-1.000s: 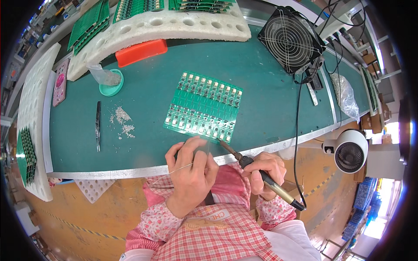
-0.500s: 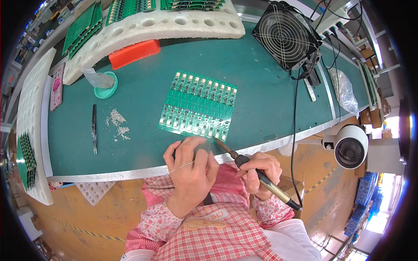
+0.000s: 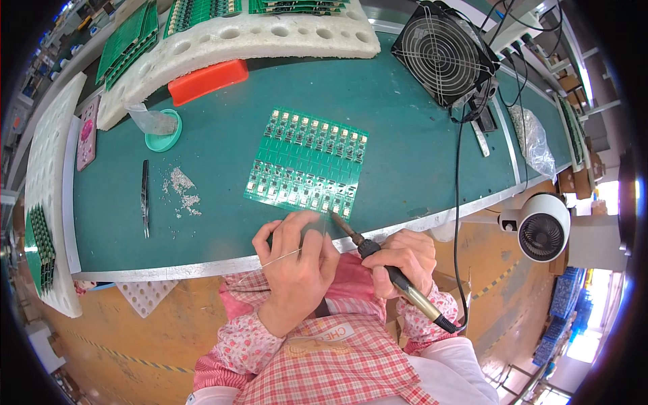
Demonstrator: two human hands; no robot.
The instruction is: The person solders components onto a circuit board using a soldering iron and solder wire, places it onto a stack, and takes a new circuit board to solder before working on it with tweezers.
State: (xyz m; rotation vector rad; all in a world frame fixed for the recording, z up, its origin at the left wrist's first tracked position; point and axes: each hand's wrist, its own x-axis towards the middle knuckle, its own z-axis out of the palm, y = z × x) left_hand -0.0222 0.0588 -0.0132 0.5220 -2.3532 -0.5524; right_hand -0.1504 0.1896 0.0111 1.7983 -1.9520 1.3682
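A green circuit board panel lies on the green bench mat, with small parts in rows along both long sides. In my right hand is a soldering iron, its tip at the panel's near edge, right of the middle. My left hand is closed at that same edge, fingers bent, with a thin solder wire running across them. Where the wire's end meets the board is hard to make out. Whether the tip touches a joint cannot be seen.
Tweezers and a pile of tiny parts lie left of the panel. Beyond stand a teal lid, a red bin and a foam rack of boards. A black fan stands far right; the iron's cord crosses the mat.
The soldering iron's tip has shifted slightly left along the panel's near edge, and its handle has tilted with my right hand. My left hand stays nearly still.
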